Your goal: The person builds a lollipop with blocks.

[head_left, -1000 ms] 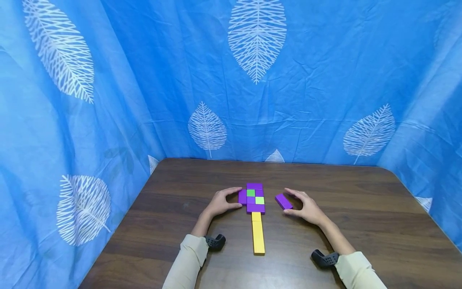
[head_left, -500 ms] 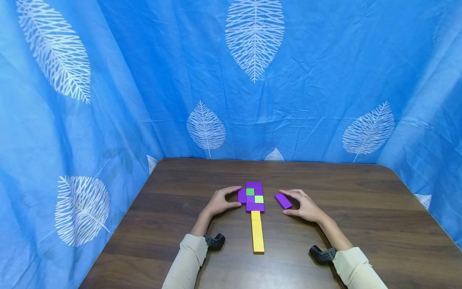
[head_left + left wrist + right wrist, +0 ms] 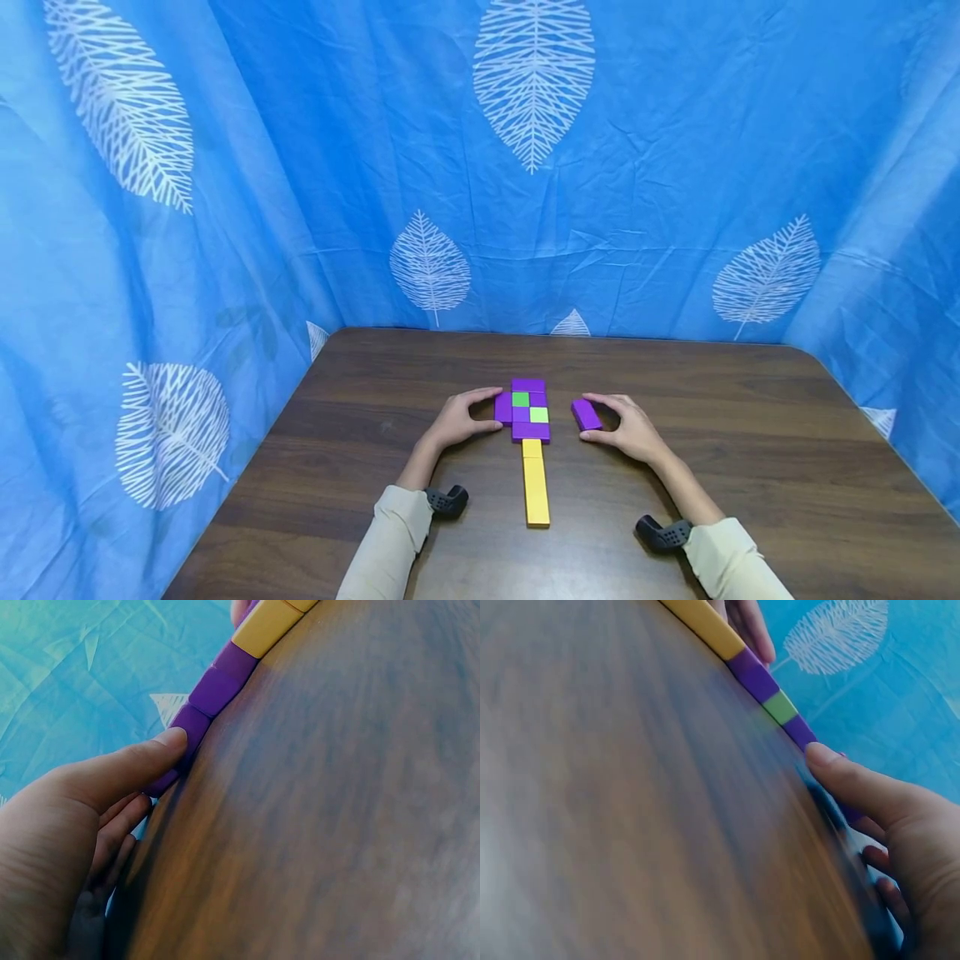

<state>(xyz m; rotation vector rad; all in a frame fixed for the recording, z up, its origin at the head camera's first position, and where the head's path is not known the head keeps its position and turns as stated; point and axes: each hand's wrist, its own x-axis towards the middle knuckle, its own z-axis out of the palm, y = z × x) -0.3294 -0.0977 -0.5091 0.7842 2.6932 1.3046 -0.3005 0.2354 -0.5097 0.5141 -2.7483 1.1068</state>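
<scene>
My left hand [image 3: 455, 419] has its thumb and forefinger at the two ends of an upright-lying purple block [image 3: 503, 409], pinching it against the left side of a flat block figure. That figure joins purple blocks [image 3: 529, 432], a green block [image 3: 521, 400] and a light green block [image 3: 538, 415], with a yellow strip [image 3: 536, 492] running down from it. To the right of the figure, a gap away, my right hand [image 3: 633, 429] holds a separate purple block [image 3: 587, 415] by its ends between thumb and fingertips. In the right wrist view the thumb [image 3: 855, 776] mostly covers that block.
Everything lies on a dark brown wooden table [image 3: 337, 517]. Blue cloth [image 3: 622, 183] with white leaf prints hangs behind the table and at both sides. Each wrist wears a black camera band [image 3: 447, 502].
My right hand has shifted slightly left, and its thumb and fingers have come onto the loose purple block. That block has turned a little straighter. The left hand stays in place.
</scene>
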